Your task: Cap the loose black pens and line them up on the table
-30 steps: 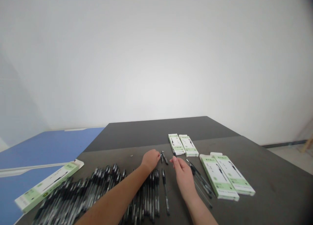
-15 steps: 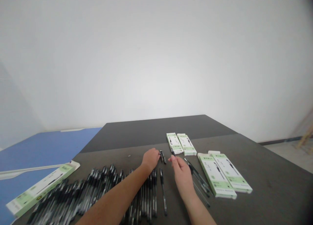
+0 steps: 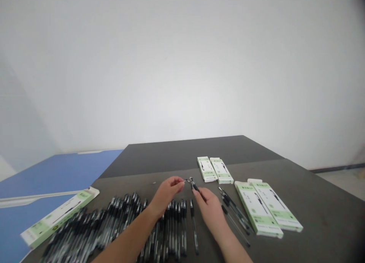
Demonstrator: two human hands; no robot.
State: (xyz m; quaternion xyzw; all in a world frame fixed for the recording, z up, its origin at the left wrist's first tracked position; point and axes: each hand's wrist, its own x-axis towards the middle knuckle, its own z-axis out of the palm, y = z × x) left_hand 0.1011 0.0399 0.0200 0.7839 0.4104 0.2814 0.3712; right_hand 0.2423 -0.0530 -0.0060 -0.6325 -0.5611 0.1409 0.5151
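Note:
My right hand (image 3: pixel 210 205) grips a dark pen (image 3: pixel 195 187) between thumb and fingers, its tip pointing up and left. Just left of it, the thumb and fingertips of my left hand (image 3: pixel 170 190) are pinched together at a tiny thin piece (image 3: pixel 186 180), too small to name. Below the hands, a single pen (image 3: pixel 194 227) lies on the dark table between my forearms. Several loose pens (image 3: pixel 234 209) rest to the right of my right hand. A large row of pens (image 3: pixel 114 221) spreads under and left of my left forearm.
Two white-and-green pen boxes (image 3: pixel 207 169) lie beyond my right hand. Another pair of boxes (image 3: pixel 258 209) sits farther right. One more long box (image 3: pixel 59 219) lies at the left, by the blue surface (image 3: pixel 85 168). A white wall (image 3: pixel 176 72) stands behind the table (image 3: pixel 182 152).
My left hand has turned and drawn back slightly left, its pinched fingertips now visible. My right hand has moved left toward it with the pen. The view has shifted slightly.

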